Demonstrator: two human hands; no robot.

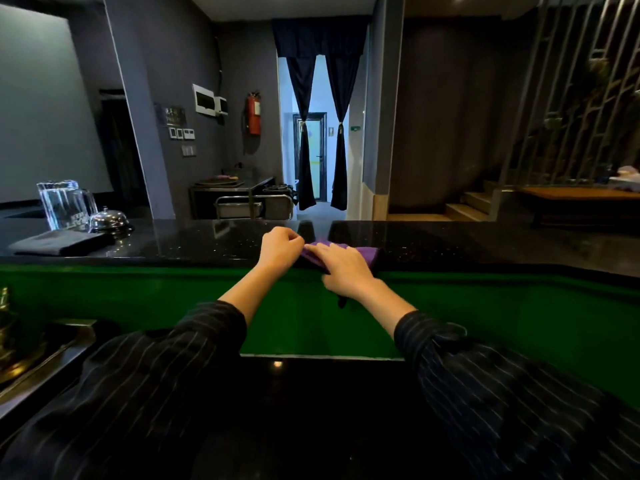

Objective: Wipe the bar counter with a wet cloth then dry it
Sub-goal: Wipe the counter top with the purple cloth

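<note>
Counter (485, 244) open rightward; bell (108, 220) left.

Your glossy black bar counter (207, 242) had a purple cloth (367, 254) lying right by its front edge. Way over at the left end sat a folded dark cloth (59, 244), a chrome bell (109, 220) and a clear acrylic stand (62, 204).

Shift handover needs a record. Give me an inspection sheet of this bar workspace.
Surface: black speckled counter, glossy.
Job's things: purple cloth lies on the counter near its front edge.
Clutter: folded dark cloth, service bell and clear block at far left.
Hands: left hand pinches the purple cloth's left corner; right hand rests flat on it.
Cables: what looks like one thin cable down the back wall; none on the counter.
Surroundings: fire extinguisher, tied curtains, steps at right.
</note>
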